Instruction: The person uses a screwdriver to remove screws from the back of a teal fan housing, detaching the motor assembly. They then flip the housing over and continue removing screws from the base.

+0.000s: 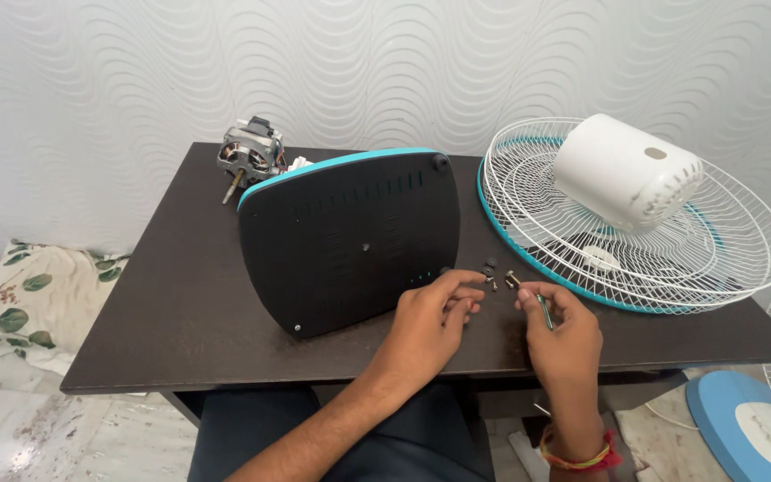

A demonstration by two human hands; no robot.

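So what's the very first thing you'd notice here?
Probably the big black panel with a teal edge lying mid-table, and the white wire fan grille on the right with a white housing on it. A bare motor sits at the back left; both hands work among small screws.

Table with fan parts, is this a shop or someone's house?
Probably a room at home: a dark table against wavy white wallpaper, a leaf-print cloth on the floor, and a fan grille and motor laid out.

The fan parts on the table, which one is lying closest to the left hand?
The black panel with the teal edge: it lies beside the left hand, while the motor and wire grille are farther away.
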